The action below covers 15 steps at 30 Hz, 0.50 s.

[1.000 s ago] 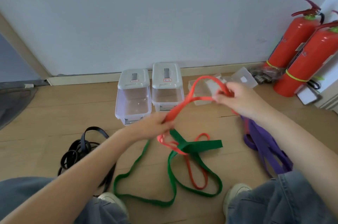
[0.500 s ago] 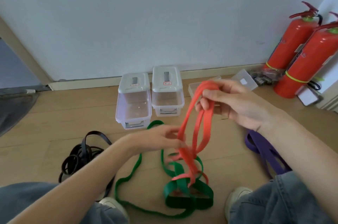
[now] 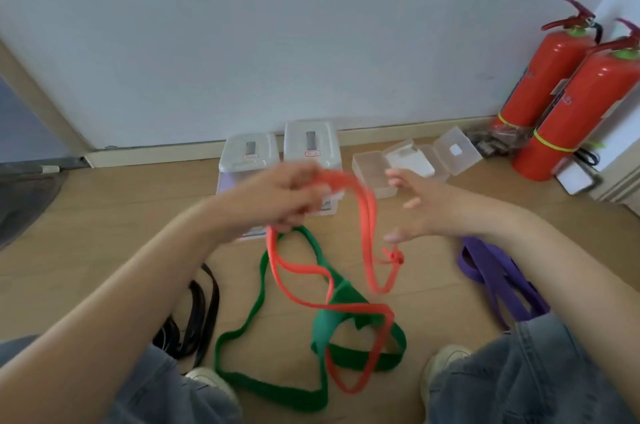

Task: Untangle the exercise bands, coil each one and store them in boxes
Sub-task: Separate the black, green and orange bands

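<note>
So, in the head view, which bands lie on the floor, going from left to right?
Black band → green band → purple band. The red band, held by the left hand, crosses the green one, so I leave it out.

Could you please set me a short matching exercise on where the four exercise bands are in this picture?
Bands:
1. red band
2. green band
3. black band
4. purple band

Places:
A. on the floor by the right leg
B. gripped by the left hand
C. on the floor by the left leg
D. spread on the floor between the feet

Pairs: 1-B, 2-D, 3-C, 4-A
</note>
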{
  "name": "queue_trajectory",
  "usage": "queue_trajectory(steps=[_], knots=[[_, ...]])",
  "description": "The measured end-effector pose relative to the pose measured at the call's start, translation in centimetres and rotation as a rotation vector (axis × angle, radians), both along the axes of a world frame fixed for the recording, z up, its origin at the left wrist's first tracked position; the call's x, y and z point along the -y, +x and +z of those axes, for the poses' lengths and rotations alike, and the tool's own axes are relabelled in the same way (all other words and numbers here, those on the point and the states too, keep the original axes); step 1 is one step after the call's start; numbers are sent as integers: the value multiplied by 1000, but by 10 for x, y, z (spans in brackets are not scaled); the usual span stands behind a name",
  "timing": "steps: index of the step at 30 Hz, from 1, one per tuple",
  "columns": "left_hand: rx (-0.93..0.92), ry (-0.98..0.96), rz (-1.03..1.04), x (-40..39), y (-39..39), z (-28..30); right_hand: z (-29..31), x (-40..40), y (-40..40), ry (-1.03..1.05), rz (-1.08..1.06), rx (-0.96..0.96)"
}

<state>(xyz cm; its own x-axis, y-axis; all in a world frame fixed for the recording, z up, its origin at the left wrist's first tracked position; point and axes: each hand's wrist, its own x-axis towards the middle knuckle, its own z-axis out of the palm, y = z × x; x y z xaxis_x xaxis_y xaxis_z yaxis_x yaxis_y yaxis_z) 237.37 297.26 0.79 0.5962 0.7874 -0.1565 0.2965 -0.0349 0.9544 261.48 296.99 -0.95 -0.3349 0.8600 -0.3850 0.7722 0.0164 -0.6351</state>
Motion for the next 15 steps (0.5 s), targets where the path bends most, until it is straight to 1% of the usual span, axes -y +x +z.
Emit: queue_trajectory(steps=[1, 2, 3, 4, 5, 6, 7, 8, 9, 10, 11, 12, 13, 14, 15], knots=[[-157, 37, -75, 4, 9, -9, -2, 3, -9, 16, 63, -105], [-231, 53, -158, 7, 18, -16, -6, 5, -15, 11, 139, -163], [-235, 61, -208, 8, 23, -21, -11, 6, -20, 13, 208, -161], [-209, 78, -213, 6, 24, -22, -14, 8, -24, 3, 254, -151], [-169, 95, -168, 2, 22, -22, -13, 10, -26, -10, 275, -187], [-129, 96, -108, -1, 16, -24, -10, 11, -26, -34, 252, -288], [-92, 78, -77, -5, 11, -28, -3, 10, -25, -53, 187, -438], [-83, 61, -93, -7, 6, -35, 4, 8, -23, -58, 102, -616], [-123, 48, -148, -6, 4, -47, 12, 6, -19, -44, 20, -809], [-216, 32, -209, -3, 3, -63, 20, 2, -14, -14, -57, -995], [-319, 12, -261, 1, 5, -77, 25, -3, -8, 24, -125, -1141], [-392, -3, -299, 4, 6, -88, 28, -7, -3, 62, -176, -1212], [-431, -12, -302, 5, 7, -95, 28, -8, 1, 93, -215, -1188], [-440, -14, -282, 3, 7, -96, 25, -9, 5, 112, -249, -1076], [-413, -17, -228, 1, 6, -90, 19, -10, 9, 120, -260, -874]])
